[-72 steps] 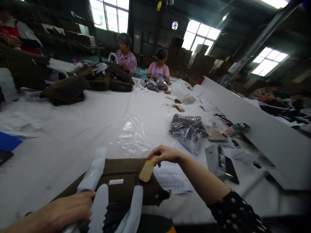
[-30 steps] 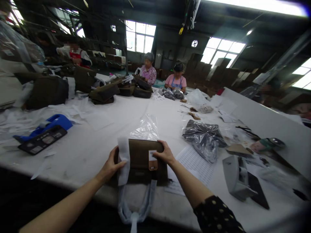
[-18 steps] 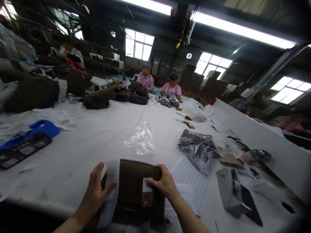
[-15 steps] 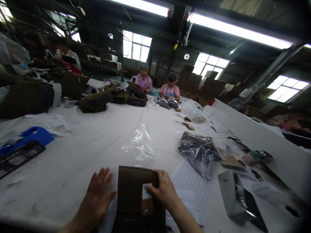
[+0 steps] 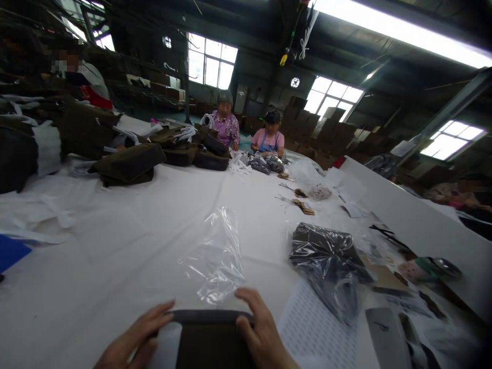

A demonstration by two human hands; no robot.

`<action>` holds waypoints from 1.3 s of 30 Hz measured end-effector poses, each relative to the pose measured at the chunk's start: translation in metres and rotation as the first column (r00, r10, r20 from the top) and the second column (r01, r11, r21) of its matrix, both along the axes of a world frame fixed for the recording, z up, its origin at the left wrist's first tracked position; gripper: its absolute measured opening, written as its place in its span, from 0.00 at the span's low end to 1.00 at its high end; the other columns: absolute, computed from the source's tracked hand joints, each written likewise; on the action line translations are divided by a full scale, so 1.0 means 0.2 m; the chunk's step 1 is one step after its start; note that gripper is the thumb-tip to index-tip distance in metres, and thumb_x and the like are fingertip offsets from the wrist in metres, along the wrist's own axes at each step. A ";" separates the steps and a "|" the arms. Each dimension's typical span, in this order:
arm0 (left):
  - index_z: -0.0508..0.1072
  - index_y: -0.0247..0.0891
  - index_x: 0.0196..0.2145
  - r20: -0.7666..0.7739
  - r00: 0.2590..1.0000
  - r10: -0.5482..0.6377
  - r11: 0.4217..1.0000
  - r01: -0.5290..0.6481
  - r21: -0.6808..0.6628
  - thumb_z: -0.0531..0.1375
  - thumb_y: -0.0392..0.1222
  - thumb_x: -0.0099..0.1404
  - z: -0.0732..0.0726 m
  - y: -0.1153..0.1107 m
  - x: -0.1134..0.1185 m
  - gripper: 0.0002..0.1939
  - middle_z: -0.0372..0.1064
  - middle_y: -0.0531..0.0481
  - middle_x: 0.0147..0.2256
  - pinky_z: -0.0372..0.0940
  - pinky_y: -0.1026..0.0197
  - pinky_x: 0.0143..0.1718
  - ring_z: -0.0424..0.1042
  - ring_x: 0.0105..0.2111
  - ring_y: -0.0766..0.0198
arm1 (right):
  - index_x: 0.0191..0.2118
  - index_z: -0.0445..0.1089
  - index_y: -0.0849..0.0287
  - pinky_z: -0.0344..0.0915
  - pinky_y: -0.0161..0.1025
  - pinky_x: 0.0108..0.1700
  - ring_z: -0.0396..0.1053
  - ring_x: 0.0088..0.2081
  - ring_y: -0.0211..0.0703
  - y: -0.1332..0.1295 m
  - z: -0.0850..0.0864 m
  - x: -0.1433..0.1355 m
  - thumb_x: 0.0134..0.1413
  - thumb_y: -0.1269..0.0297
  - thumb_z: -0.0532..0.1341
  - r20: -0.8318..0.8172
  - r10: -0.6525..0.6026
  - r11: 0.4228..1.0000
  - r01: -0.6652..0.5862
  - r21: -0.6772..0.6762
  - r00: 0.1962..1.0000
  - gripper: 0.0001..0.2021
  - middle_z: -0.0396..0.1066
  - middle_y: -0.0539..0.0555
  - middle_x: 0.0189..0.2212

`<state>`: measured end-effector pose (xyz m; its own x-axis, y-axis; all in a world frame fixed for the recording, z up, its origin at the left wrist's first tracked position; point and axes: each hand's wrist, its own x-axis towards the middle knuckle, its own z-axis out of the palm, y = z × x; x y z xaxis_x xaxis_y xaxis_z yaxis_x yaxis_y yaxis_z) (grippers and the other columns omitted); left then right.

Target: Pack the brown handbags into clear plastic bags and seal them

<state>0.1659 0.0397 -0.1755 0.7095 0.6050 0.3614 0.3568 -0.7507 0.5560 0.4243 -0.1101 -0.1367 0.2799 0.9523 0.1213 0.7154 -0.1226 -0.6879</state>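
Note:
At the near edge of the table is a dark olive, flat folded bag, its lower part cut off by the frame. My left hand grips its upper left corner, fingers along the top edge, with a translucent white sheet at that side. On the other corner, my right hand is closed with the thumb on the front face and a finger reaching past the top edge. Just beyond lies a crumpled clear plastic bag, flat on the white tabletop.
A plastic-wrapped dark bag lies at right on a printed sheet. A grey device, a jar and brown tags are farther right. Olive bags pile at left; two people sit across the table.
The olive bag now shows its top edge toward the far side, and its tag is out of sight. My left hand has gone from spread open to gripping the corner. The view has shifted.

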 end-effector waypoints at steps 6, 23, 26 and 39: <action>0.62 0.43 0.57 -0.237 0.957 -0.165 0.972 0.117 -0.204 0.50 0.50 0.64 -0.09 0.39 0.31 0.24 0.58 0.48 0.57 0.54 0.52 0.58 0.58 0.57 0.55 | 0.44 0.69 0.61 0.53 0.58 0.57 0.62 0.51 0.64 0.52 -0.11 0.13 0.24 0.62 0.70 -0.129 -0.090 0.982 0.067 -0.176 0.988 0.31 0.70 0.63 0.45; 0.74 0.42 0.33 -0.380 0.884 -0.274 0.954 0.299 0.007 0.49 0.42 0.65 -0.14 0.49 0.52 0.14 0.72 0.46 0.42 0.59 0.53 0.49 0.68 0.44 0.56 | 0.57 0.50 0.56 0.55 0.56 0.58 0.52 0.60 0.51 -0.05 -0.26 0.40 0.47 0.69 0.52 -0.051 -0.406 0.851 0.398 0.342 0.912 0.28 0.56 0.61 0.56; 0.74 0.42 0.36 -0.338 0.863 -0.374 0.926 0.369 -0.083 0.49 0.42 0.65 -0.08 0.49 0.52 0.13 0.72 0.47 0.44 0.60 0.57 0.49 0.68 0.46 0.57 | 0.59 0.54 0.54 0.46 0.53 0.63 0.43 0.63 0.50 0.17 -0.11 0.43 0.45 0.68 0.57 0.163 0.048 0.986 -0.073 0.149 0.985 0.31 0.50 0.56 0.62; 0.66 0.38 0.29 -0.479 0.833 -0.276 0.948 0.155 -0.277 0.45 0.46 0.64 -0.15 0.52 0.33 0.15 0.70 0.49 0.29 0.58 0.63 0.34 0.69 0.31 0.59 | 0.33 0.61 0.58 0.64 0.41 0.43 0.68 0.40 0.44 0.54 -0.23 0.61 0.50 0.55 0.50 -0.476 -0.585 0.752 0.659 -0.015 0.657 0.11 0.70 0.54 0.34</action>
